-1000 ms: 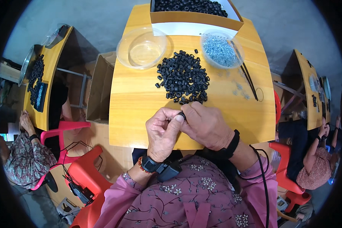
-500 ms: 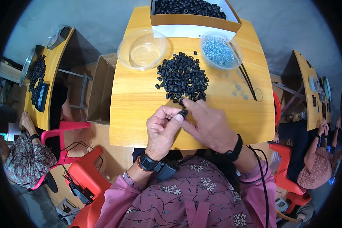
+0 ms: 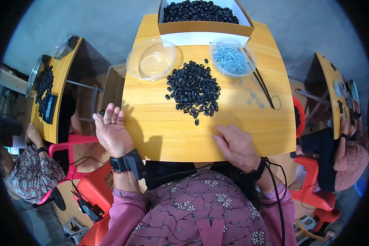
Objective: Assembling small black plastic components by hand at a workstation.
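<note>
The person is wearing a pinkish-purple long-sleeved top printed with small white flowers and dark twigs. A black wrist device on a black strap, beside a thin beaded bracelet, is circling the wrist of the left hand. A black band is wrapping the wrist of the right hand, with thin black cables trailing along the sleeve

The wooden table is honey yellow. Black rubber rings lie heaped on it. One clear plastic bowl holds nothing; another holds silvery-blue screws. The sleeves are pink with small white flowers. The chairs are red.
</note>
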Tool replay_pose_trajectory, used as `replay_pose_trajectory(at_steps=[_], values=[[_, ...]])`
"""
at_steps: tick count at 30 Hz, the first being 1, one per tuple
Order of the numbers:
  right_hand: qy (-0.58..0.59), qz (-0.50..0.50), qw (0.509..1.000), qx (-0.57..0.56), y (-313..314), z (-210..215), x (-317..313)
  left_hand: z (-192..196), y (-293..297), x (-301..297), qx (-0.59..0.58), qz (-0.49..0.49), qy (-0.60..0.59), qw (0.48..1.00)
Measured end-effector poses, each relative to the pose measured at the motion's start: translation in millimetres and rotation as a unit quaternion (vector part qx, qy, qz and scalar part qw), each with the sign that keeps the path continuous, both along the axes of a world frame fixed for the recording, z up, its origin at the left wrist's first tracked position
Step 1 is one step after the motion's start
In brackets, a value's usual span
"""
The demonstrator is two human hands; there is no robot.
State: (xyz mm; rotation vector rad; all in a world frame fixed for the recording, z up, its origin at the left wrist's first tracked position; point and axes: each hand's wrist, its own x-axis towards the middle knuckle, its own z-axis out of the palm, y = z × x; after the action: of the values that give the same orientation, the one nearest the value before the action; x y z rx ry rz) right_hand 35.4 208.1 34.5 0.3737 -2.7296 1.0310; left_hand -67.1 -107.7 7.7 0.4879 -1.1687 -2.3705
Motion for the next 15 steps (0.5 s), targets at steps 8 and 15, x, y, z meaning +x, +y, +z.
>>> replay_pose_trajectory(at_steps=[8,15], values=[[0.017,-0.003,1.0,0.011,-0.6,-8.5,-2.7,1.5,39.2,8.3,-0.261,-0.035,0.029,0.964],[0.023,-0.003,1.0,-0.001,0.3,-10.4,-2.1,6.3,90.7,38.8,-0.566,-0.245,0.099,0.781]])
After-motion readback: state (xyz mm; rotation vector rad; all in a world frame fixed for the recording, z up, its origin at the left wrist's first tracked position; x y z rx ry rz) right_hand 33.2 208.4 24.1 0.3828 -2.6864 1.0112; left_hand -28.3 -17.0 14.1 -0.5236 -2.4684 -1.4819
